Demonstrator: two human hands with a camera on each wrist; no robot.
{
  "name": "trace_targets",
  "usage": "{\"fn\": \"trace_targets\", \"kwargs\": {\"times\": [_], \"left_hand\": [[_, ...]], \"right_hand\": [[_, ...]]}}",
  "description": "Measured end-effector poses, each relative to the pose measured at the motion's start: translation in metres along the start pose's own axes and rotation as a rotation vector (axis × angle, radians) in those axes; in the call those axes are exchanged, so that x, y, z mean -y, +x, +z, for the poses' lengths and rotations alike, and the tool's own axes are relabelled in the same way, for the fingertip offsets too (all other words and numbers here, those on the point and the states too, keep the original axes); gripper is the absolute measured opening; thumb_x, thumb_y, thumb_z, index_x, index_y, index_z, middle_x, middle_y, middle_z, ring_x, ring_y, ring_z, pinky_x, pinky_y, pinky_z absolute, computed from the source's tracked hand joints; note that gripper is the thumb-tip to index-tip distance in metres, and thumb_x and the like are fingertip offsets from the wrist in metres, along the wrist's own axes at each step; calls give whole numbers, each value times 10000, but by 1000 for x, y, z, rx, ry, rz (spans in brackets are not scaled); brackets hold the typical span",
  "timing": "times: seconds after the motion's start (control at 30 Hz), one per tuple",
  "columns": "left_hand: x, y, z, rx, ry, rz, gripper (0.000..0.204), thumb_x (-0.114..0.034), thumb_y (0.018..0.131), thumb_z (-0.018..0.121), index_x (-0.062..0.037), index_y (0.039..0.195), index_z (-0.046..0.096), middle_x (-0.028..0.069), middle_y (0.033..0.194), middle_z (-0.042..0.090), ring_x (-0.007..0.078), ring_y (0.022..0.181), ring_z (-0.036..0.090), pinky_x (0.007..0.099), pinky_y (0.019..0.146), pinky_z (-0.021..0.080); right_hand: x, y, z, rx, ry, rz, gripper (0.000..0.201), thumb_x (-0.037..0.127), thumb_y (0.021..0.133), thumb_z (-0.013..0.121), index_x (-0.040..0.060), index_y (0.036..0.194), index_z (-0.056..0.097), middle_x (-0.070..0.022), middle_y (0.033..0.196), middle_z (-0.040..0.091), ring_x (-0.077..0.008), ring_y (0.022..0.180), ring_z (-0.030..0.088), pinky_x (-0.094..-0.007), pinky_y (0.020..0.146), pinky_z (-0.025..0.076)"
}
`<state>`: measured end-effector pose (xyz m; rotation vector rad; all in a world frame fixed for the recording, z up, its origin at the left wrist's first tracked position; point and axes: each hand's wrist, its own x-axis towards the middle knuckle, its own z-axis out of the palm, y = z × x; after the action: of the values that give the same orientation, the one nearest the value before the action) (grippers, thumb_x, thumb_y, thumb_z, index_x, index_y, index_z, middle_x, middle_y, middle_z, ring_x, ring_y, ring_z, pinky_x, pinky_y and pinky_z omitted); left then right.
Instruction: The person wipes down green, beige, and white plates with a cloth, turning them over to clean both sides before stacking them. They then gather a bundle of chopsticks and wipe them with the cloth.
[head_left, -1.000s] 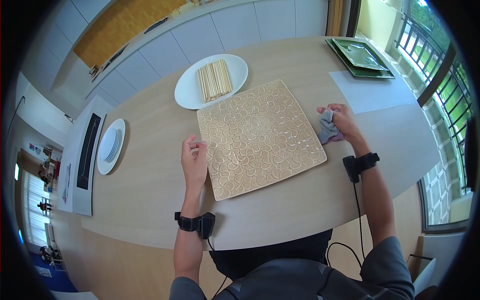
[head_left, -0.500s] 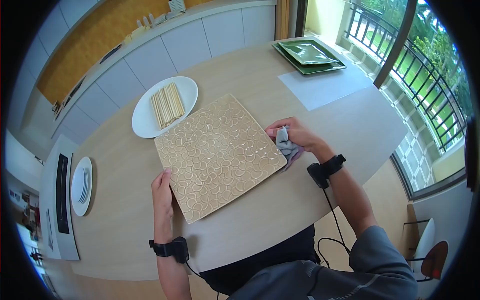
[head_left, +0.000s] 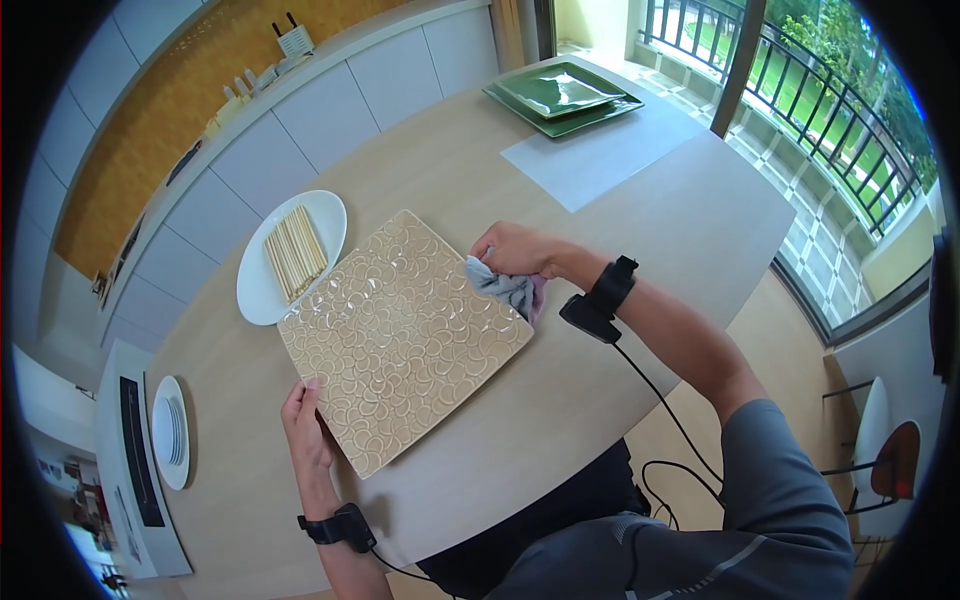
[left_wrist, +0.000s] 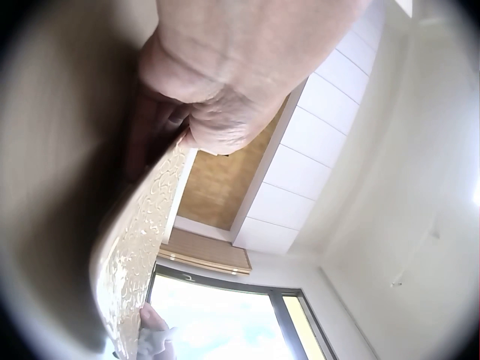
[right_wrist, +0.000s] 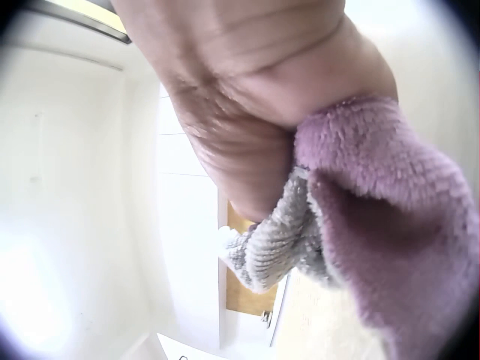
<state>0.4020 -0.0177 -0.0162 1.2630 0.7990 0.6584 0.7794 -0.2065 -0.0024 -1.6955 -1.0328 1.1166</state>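
A square beige plate [head_left: 400, 340] with a raised petal pattern lies over the table in front of me. My left hand [head_left: 308, 425] grips its left edge, thumb on top and fingers underneath, as the left wrist view also shows. With my right hand [head_left: 525, 250] I hold a bunched cloth [head_left: 505, 285], grey on one side and purple on the other, at the plate's right edge. The right wrist view shows the cloth's fluffy purple side [right_wrist: 405, 240] hanging from the palm; the fingertips are hidden there.
Beyond the plate, a white oval dish [head_left: 258, 290] carries a bundle of pale sticks [head_left: 295, 253]. Stacked green square plates [head_left: 565, 95] stand at the far edge beside a white sheet [head_left: 610, 160]. On the left, small white plates [head_left: 168, 430] sit on an oval dish [head_left: 178, 392].
My left hand has taken hold of the plate's left edge. The right hand has brought the cloth in from beside the plate onto its right edge. The head view has swung right.
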Motion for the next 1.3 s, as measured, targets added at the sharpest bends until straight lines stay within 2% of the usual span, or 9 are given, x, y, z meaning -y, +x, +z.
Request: {"fn": "trace_targets", "kwargs": {"times": [0.07,0.27,0.33,0.43,0.57,0.8,0.9,1.0,1.3], "left_hand": [[-6,-5,7,-3,-1,21,221,-167,1027,560,23,1127,614,72,1025,688,143,875,674,291,759,560],[-22,-2,18,68,83,64,216,-201,1017,586,-12,1113,624,52,995,700,122,828,688,278,706,573],[-34,6,83,135,74,32,205,-209,1012,593,-25,1095,627,50,974,702,119,816,689,274,702,576],[-26,21,140,262,127,-19,260,-236,1013,585,-9,1138,611,70,1024,693,152,887,687,310,780,566],[-17,25,228,447,138,-55,240,-219,994,612,-11,1115,614,88,1028,704,166,893,701,315,780,574],[10,34,359,674,104,-129,202,-198,985,635,-25,1088,621,81,1020,713,169,902,705,315,767,582],[24,41,403,740,55,-158,191,-190,989,631,-22,1079,618,87,1023,713,178,904,708,314,764,591],[33,45,438,801,25,-168,178,-168,995,618,-11,1079,612,96,1031,711,189,914,711,317,762,606],[57,48,501,866,-13,-234,194,-110,983,627,19,1122,585,122,1028,705,217,897,716,321,740,629]], "right_hand": [[10,-9,4,-71,-11,-17,179,1,801,539,14,815,717,11,708,620,-71,603,535,-279,508,462],[22,-41,-7,-159,-14,-23,223,6,791,477,-8,786,699,-24,690,595,-114,589,517,-311,477,454],[17,-69,-65,-215,-4,17,222,10,792,470,-11,782,691,-23,693,591,-116,589,531,-315,475,465],[4,-110,-117,-331,-44,90,215,16,792,467,-17,774,679,-21,703,589,-121,577,557,-328,448,479],[-33,-157,-186,-414,-145,195,235,15,807,489,-23,872,711,-13,754,634,-100,647,602,-312,496,514],[-63,-230,-260,-635,-96,347,232,17,820,487,-33,841,712,-18,760,643,-111,607,620,-300,487,495],[-83,-245,-300,-658,-105,397,207,31,862,505,-39,860,700,-28,798,657,-108,635,637,-295,502,522],[-94,-256,-321,-832,-60,439,217,37,882,515,-42,956,704,-40,844,675,-128,655,655,-308,527,538],[-122,-267,-379,-876,-95,528,237,54,903,496,-5,920,725,-31,806,675,-113,633,643,-312,513,524]]}}
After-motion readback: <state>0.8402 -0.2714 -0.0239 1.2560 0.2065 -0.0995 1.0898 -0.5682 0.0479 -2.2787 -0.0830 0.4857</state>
